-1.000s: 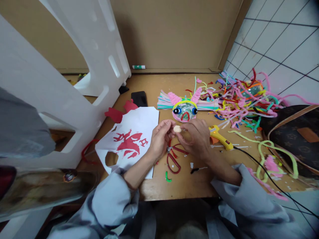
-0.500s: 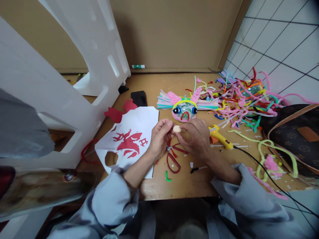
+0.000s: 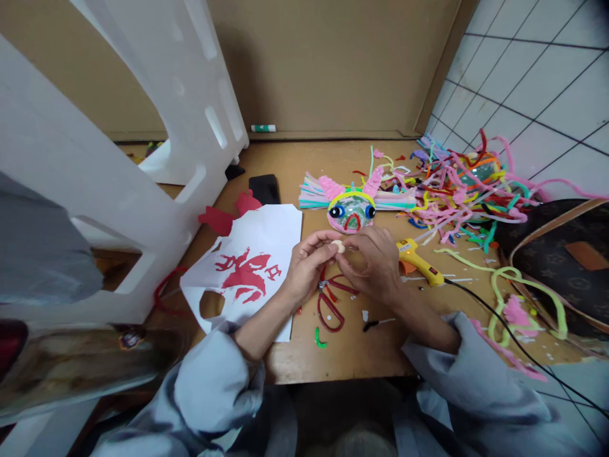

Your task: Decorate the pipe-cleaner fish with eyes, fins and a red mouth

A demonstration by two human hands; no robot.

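Observation:
A small, flat, cream-coloured round piece (image 3: 338,245) is pinched between both hands over the table. My left hand (image 3: 308,263) grips its left side with thumb and fingers. From the right, my right hand (image 3: 373,261) closes its fingertips on the same piece. Just below the hands lie red-handled scissors (image 3: 332,311), partly covered by them. Beyond my fingers sits a craft animal face (image 3: 353,212) with pink ears, blue-rimmed eyes and a red mouth. A yellow glue gun (image 3: 421,261) lies beside my right hand.
White paper with red cut-outs (image 3: 273,231) lies left, near a black phone (image 3: 264,188). Tangled pipe cleaners (image 3: 457,219) fill the back right, beside a brown bag (image 3: 566,266). The glue gun's black cord (image 3: 499,316) runs off right. A green scrap (image 3: 320,337) lies near the front edge.
My left thumb and fingers have shifted onto the cream piece and cover more of it. My right hand stays nearly in place, and the things on the table have not moved.

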